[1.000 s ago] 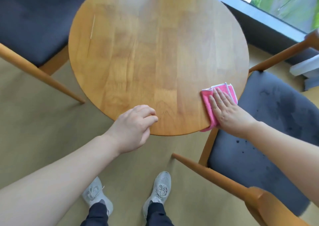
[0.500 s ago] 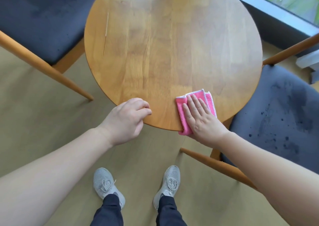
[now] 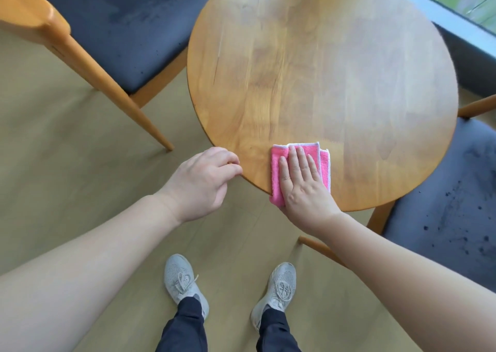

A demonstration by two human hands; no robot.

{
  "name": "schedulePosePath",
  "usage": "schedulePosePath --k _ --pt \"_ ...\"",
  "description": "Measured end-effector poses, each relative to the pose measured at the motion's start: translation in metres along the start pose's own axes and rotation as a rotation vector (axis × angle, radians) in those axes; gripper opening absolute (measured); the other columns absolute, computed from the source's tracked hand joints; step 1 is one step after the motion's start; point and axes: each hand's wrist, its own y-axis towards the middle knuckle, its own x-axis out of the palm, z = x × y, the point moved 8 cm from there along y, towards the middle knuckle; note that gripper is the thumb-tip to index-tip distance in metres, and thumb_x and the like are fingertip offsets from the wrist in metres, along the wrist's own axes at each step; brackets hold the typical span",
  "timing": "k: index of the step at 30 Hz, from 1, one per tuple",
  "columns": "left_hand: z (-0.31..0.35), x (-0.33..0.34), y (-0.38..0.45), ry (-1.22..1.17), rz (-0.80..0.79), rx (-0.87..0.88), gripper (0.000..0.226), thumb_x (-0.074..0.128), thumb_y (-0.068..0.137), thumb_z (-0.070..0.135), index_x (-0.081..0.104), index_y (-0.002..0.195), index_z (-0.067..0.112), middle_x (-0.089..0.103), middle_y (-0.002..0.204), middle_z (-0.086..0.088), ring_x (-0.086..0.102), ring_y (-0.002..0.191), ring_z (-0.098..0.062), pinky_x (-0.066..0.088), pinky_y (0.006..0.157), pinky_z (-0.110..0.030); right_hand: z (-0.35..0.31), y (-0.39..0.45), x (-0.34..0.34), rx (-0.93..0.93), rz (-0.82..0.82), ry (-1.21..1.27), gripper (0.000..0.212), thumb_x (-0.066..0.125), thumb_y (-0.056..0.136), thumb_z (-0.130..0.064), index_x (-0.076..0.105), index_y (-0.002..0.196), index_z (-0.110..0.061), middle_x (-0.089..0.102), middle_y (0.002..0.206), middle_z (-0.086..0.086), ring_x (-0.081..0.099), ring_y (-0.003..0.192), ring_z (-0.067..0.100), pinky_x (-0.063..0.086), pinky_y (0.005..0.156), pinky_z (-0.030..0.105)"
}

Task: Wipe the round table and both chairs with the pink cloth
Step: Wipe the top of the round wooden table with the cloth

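Observation:
The round wooden table [image 3: 322, 69] fills the upper middle of the head view. A folded pink cloth [image 3: 276, 171] with a white hem lies at the table's near edge and hangs slightly over it. My right hand [image 3: 303, 188] presses flat on the cloth with straight fingers. My left hand [image 3: 201, 182] has curled fingers on the table's near-left rim. One chair with a dark grey seat [image 3: 120, 24] and a wooden frame stands to the left. The other chair's dark seat [image 3: 451, 204], speckled with dark spots, is at the right.
The left chair's wooden backrest and leg [image 3: 107, 83] slant across the upper left. A leg of the right chair [image 3: 319, 249] runs near my right forearm. A window sill [image 3: 456, 21] borders the far right. My two grey shoes [image 3: 185, 282] stand on the beige floor below the table.
My right hand has slid the pink cloth leftwards along the table's near edge, closer to my left hand. The view has shifted, so the table sits further right in frame.

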Motion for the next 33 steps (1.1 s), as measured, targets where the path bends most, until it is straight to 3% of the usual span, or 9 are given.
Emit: schedulePosePath --k 2,7,12,17,20,33 --pt "-0.008 -0.005 -0.008 0.005 0.010 -0.012 0.032 0.061 0.071 -0.012 0.071 0.097 0.003 0.067 0.104 -0.011 0.062 0.102 -0.032 0.054 0.081 -0.043 -0.006 0.006 0.001 0.007 -0.022 0.001 0.083 0.047 0.097 -0.039 -0.003 0.144 0.006 -0.006 0.150 0.032 -0.006 0.141 0.046 -0.002 0.116 0.052" --pt "-0.028 -0.017 -0.025 0.008 0.036 -0.047 0.033 0.060 0.071 -0.012 0.071 0.097 0.005 0.066 0.103 -0.009 0.061 0.102 -0.031 0.053 0.082 -0.042 -0.022 0.023 0.001 0.036 -0.061 0.029 0.085 0.031 0.100 -0.046 -0.026 0.138 0.003 -0.028 0.145 0.029 -0.022 0.140 0.045 -0.016 0.114 0.050" --pt "-0.050 -0.026 -0.043 0.002 0.058 -0.098 0.034 0.060 0.070 -0.011 0.070 0.097 0.007 0.066 0.103 -0.007 0.061 0.102 -0.030 0.053 0.081 -0.040 -0.037 0.049 -0.009 0.094 -0.045 0.054 0.086 0.033 0.099 -0.046 -0.025 0.138 0.004 -0.025 0.147 0.028 -0.032 0.134 0.040 -0.021 0.110 0.047" --pt "-0.069 -0.034 -0.052 -0.022 0.072 -0.139 0.034 0.058 0.073 -0.009 0.070 0.100 0.007 0.065 0.105 -0.006 0.060 0.104 -0.028 0.053 0.083 -0.042 -0.050 0.082 -0.014 0.171 -0.074 0.088 0.085 0.032 0.099 -0.045 -0.024 0.141 0.003 -0.016 0.154 0.030 -0.022 0.141 0.042 -0.024 0.109 0.044" --pt "-0.083 -0.042 -0.057 -0.032 0.087 -0.160 0.034 0.057 0.074 -0.008 0.070 0.102 0.007 0.065 0.106 -0.006 0.059 0.106 -0.028 0.052 0.084 -0.042 -0.059 0.109 -0.021 0.215 -0.064 0.107 0.083 0.026 0.097 -0.048 -0.018 0.145 0.003 -0.014 0.155 0.029 -0.016 0.143 0.043 -0.016 0.114 0.046" --pt "-0.135 -0.063 -0.075 -0.066 0.126 -0.206 0.033 0.056 0.077 -0.004 0.069 0.105 0.009 0.063 0.108 -0.005 0.056 0.108 -0.024 0.050 0.089 -0.039 -0.073 0.201 -0.042 0.406 -0.090 0.135 0.078 0.027 0.097 -0.039 -0.016 0.148 0.002 -0.016 0.156 0.027 -0.016 0.144 0.040 -0.010 0.117 0.046"
